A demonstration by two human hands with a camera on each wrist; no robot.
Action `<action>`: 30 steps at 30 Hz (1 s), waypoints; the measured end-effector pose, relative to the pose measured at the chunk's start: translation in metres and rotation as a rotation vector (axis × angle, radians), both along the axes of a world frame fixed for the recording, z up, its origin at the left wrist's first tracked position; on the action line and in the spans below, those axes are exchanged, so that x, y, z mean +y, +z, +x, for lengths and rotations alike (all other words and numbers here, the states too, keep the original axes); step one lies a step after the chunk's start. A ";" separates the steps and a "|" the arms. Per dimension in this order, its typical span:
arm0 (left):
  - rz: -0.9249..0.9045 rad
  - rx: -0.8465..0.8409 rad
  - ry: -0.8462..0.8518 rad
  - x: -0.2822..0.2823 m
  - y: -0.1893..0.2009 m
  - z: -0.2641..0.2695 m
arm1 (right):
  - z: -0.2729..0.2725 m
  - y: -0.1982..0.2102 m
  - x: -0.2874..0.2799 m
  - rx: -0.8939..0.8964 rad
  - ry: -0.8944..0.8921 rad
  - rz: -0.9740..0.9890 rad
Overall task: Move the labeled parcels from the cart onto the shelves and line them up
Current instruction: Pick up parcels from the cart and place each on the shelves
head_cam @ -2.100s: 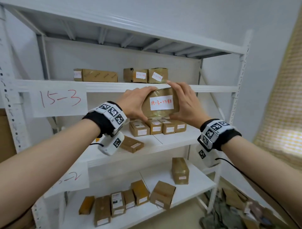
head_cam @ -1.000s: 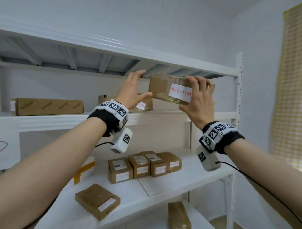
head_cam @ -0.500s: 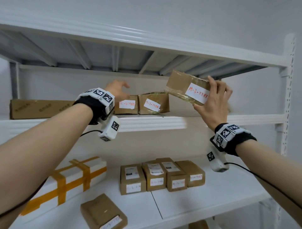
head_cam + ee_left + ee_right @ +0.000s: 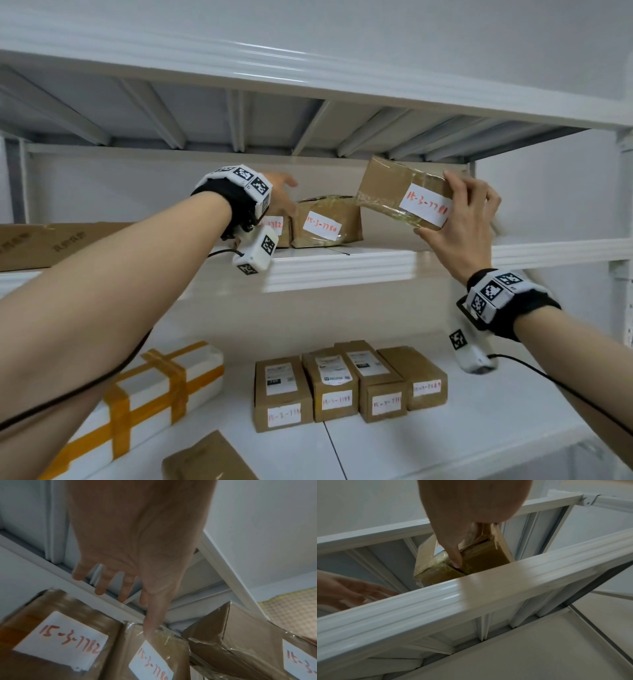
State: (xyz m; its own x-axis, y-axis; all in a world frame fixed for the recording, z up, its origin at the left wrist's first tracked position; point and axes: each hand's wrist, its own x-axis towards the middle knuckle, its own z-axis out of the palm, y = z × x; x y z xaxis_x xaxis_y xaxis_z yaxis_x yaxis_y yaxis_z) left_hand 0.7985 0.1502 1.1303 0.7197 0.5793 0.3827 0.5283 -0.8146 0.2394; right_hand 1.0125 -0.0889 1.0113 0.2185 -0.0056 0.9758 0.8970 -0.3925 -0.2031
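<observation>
My right hand (image 4: 460, 219) grips a brown taped parcel (image 4: 387, 192) with a white label in red writing. It hangs tilted just above the upper shelf (image 4: 342, 270), to the right of two labeled parcels standing there, one marked 7780 (image 4: 327, 222) and one marked 7782 (image 4: 51, 642). In the right wrist view the thumb (image 4: 453, 550) presses the held parcel's (image 4: 481, 557) underside behind the shelf rim. My left hand (image 4: 279, 195) reaches over the shelved pair with fingers spread; its thumb (image 4: 152, 626) touches the top edge of the 7780 parcel (image 4: 154, 655).
A long brown box (image 4: 51, 243) lies at the left of the upper shelf. On the shelf below stand several labeled parcels in a row (image 4: 346, 383), a white box with orange tape (image 4: 154, 387) and a loose brown parcel (image 4: 209, 459). The top shelf's ribbed underside (image 4: 308, 113) is close overhead.
My left hand let go of the parcel and moved left onto the shelved parcels. My right hand alone has carried the parcel up to the upper shelf, beside the 7780 parcel.
</observation>
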 end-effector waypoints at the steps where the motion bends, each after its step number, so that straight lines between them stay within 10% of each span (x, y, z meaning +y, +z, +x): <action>1: 0.014 0.024 0.014 0.000 0.001 0.006 | 0.003 -0.001 -0.001 0.005 -0.004 -0.004; 18: 0.009 0.375 0.094 0.002 -0.001 0.036 | 0.030 -0.007 -0.018 -0.068 0.032 -0.033; 30: 0.018 0.213 -0.056 -0.001 -0.012 0.051 | 0.011 0.010 -0.036 -0.177 0.034 0.004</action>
